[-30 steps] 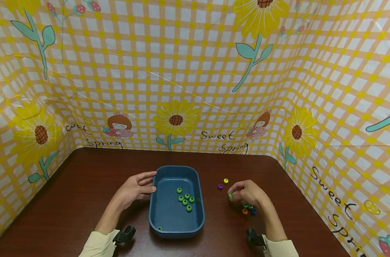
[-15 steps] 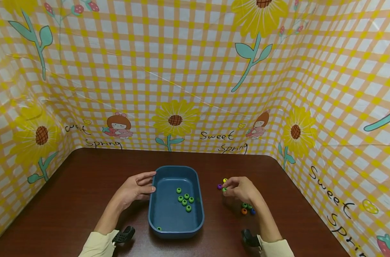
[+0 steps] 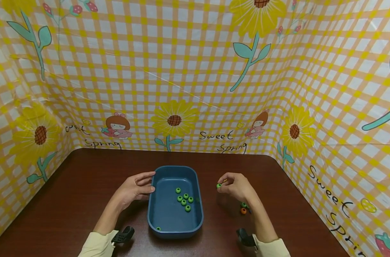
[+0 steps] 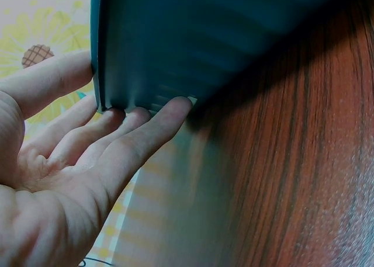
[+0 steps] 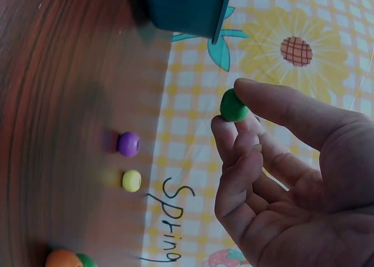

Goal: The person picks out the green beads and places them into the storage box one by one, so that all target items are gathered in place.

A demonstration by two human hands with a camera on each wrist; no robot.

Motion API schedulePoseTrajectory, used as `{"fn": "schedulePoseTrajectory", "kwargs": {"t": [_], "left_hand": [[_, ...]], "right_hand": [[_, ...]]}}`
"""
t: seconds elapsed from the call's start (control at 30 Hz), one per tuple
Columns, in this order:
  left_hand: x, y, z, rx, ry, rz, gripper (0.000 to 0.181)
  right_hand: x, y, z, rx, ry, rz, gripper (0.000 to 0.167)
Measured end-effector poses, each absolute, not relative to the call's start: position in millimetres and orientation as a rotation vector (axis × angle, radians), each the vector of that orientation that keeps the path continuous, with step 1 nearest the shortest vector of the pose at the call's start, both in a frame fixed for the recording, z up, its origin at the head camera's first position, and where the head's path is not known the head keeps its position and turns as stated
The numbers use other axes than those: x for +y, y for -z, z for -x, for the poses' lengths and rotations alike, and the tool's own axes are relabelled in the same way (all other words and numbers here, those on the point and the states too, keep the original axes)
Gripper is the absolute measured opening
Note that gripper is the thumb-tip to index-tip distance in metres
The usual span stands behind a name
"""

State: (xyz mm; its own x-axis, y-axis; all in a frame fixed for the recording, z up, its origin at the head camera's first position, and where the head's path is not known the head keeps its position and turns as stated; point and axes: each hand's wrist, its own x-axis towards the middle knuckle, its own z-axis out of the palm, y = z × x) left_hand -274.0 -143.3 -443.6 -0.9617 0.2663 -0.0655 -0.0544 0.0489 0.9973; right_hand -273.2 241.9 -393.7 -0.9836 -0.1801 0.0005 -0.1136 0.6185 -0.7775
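My right hand (image 3: 236, 186) pinches a green bead (image 3: 218, 186) between thumb and fingertips, above the table to the right of a dark blue tray (image 3: 167, 216). In the right wrist view the green bead (image 5: 233, 106) sits right at the fingertips. My left hand (image 3: 132, 187) touches the tray's left side with extended fingers; the left wrist view shows the fingertips against the tray wall (image 4: 175, 39). Several green beads (image 3: 183, 202) lie grouped inside the tray, and another green bead (image 3: 158, 228) is by its near left corner, partly hidden by the rim.
Beyond the right hand, a purple bead (image 5: 128, 144) and a yellow bead (image 5: 132, 180) lie on the brown table (image 3: 95, 171). An orange bead (image 3: 243, 211) and a green bead (image 3: 243, 205) lie near the right wrist, which partly covers others. Patterned cloth (image 3: 133, 89) encloses the table's back and sides.
My right hand has moved left and away from me with the pinched green bead, nearer the tray, now covering the purple bead in the head view. The left hand stays at the tray.
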Motion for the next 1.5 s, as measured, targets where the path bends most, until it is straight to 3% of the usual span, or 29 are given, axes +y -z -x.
{"fn": "schedulePoseTrajectory", "kwargs": {"t": [1.5], "left_hand": [[-142.0, 443.7, 273.8, 2.108, -2.014, -0.211, 0.061]], "right_hand": [[136.1, 409.3, 271.5, 2.887, 1.560, 0.237, 0.013]]}}
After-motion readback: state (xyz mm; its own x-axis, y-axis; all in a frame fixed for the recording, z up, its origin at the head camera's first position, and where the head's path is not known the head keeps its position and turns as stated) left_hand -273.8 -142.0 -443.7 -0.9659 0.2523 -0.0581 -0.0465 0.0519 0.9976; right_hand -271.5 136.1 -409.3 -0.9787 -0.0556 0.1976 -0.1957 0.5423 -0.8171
